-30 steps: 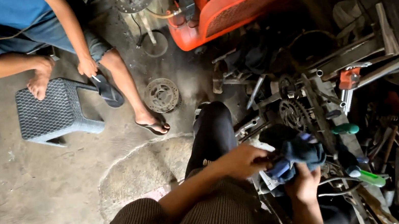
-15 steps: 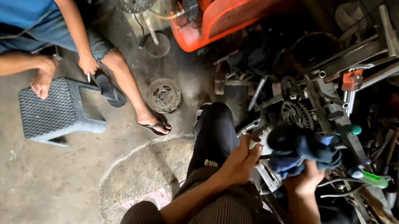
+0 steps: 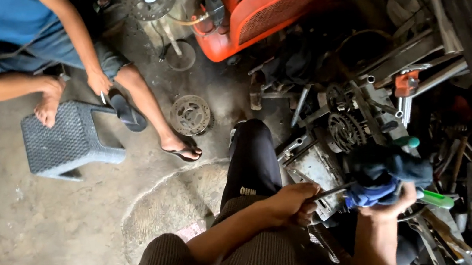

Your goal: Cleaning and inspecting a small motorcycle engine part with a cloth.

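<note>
Your right hand (image 3: 387, 207) is closed around a bundled blue cloth (image 3: 379, 179), held up over the cluttered engine parts at your right knee. Your left hand (image 3: 294, 204) has its fingers curled tight on a thin metal rod (image 3: 330, 192), whose tip runs straight into the cloth. Just beyond the cloth sit a toothed sprocket (image 3: 345, 130) and a grey metal casing (image 3: 319, 167), with a green-handled screwdriver (image 3: 436, 198) touching the bundle's right edge. That side is packed with tools and bars, so little room there. To your left the concrete floor (image 3: 32, 244) lies open as far as a grey plastic stool (image 3: 64, 143), where another person's hand (image 3: 99, 83) hangs beside a sandal (image 3: 127, 111).
</note>
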